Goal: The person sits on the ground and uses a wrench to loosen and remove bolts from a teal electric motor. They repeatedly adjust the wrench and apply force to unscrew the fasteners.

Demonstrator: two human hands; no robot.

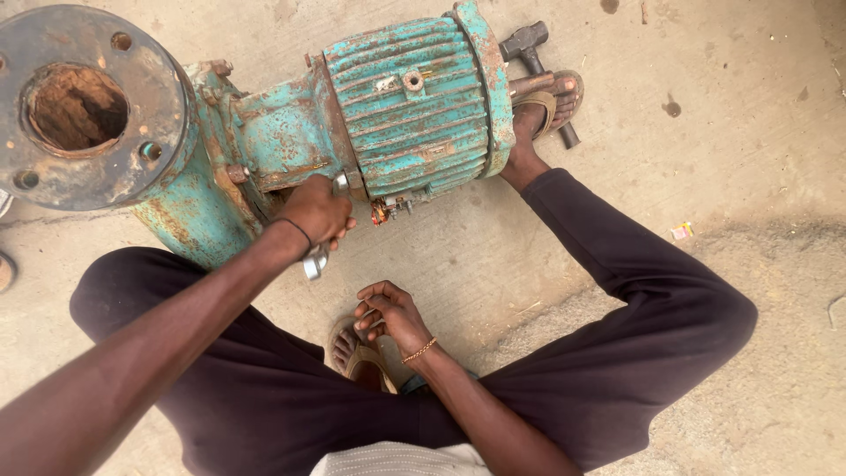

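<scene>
Head view, looking down on you seated on the concrete floor (705,132) with an old pump (291,132) lying across in front of your knees.

Your left hand (317,211) is at the joint where the ribbed green motor (414,106) meets the rusty pump body. Its grip is pressed together around a shiny metal wrench (315,261), whose free end sticks out below your fist; the working end is hidden behind the hand, so I cannot tell which fastener it sits on.

Your right hand (392,313) rests low, above your sandalled foot (352,353). Its fingers are curled loosely inward and it holds nothing that I can make out.

Condition of the work: the motor and pump body are joined, with no visible gap. The large round flange (88,106) at the left end is bare, its bolt holes open and the bore rusted. I see no loose bolts or nuts on the floor. My judgement is that the work at this joint is at an early stage, with the fasteners there yet to be dealt with, though those on the far side are out of view.

A hammer (527,44) lies on the floor beyond the motor's end cover, beside your other foot (551,101), apart from both hands.
</scene>
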